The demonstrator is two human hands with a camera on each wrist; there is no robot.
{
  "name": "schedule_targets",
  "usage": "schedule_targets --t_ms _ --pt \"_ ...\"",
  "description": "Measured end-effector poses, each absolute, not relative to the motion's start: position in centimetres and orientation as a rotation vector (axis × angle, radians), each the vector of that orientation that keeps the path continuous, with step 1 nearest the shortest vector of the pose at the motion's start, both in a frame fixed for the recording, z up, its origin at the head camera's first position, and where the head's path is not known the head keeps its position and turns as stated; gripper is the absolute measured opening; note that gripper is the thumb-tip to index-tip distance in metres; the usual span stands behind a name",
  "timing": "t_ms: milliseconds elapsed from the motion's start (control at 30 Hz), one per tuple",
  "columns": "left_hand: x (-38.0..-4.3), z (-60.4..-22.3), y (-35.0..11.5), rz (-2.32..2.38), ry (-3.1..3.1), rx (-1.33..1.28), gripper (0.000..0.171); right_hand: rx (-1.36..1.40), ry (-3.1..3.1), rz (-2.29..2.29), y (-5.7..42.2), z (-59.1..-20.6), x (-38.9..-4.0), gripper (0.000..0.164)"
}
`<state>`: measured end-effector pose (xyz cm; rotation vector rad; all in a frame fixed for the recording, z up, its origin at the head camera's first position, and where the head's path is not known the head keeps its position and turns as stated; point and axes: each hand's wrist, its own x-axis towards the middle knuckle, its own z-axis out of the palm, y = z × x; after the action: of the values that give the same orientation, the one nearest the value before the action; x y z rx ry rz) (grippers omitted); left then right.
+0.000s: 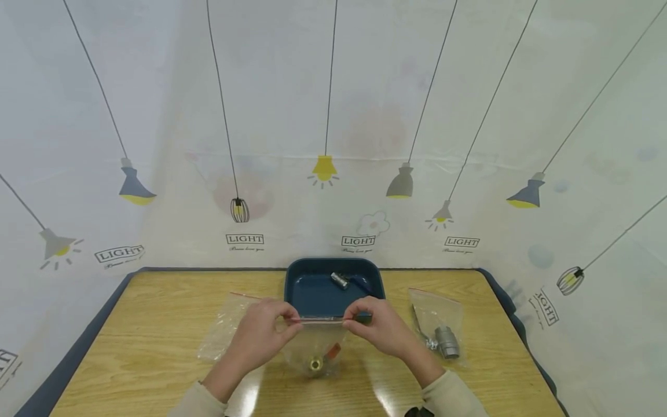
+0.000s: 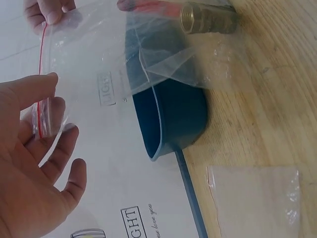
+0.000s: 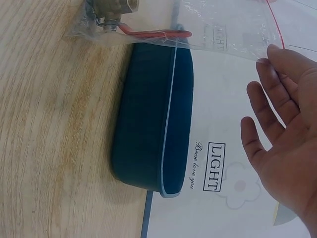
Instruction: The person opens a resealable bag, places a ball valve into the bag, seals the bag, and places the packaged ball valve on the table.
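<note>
Both hands hold up a clear zip bag [image 1: 304, 341] with a red line along its top strip. The left hand [image 1: 266, 333] pinches the strip's left end between thumb and forefinger; the right hand [image 1: 377, 327] pinches the right end. Low in the bag lies a brass ball valve [image 2: 210, 19] with a red lever handle [image 3: 156, 34]. In the left wrist view, the left hand's other fingers [image 2: 62, 148] are loosely bent beside the strip. The right wrist view shows the right thumb and forefinger at the bag's corner.
A dark blue tray [image 1: 323, 289] stands behind the bag, with a silver metal fitting [image 1: 340, 281] in it. On the right lies another zip bag [image 1: 438, 307] holding a grey valve [image 1: 447, 341]. A flat clear zip bag [image 1: 221, 330] lies on the left of the wooden table [image 1: 156, 347].
</note>
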<state>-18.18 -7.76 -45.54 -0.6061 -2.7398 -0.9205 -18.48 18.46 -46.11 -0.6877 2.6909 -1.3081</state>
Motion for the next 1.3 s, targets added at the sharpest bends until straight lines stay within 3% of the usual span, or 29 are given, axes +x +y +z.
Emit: schedule_targets --t_ms 1300 --pt "-18.1 -46.2 -9.9 -0.977 -2.756 -0.493 0.019 -0.650 2.670 -1.288 18.5 -46.0 -18.5 0.006"
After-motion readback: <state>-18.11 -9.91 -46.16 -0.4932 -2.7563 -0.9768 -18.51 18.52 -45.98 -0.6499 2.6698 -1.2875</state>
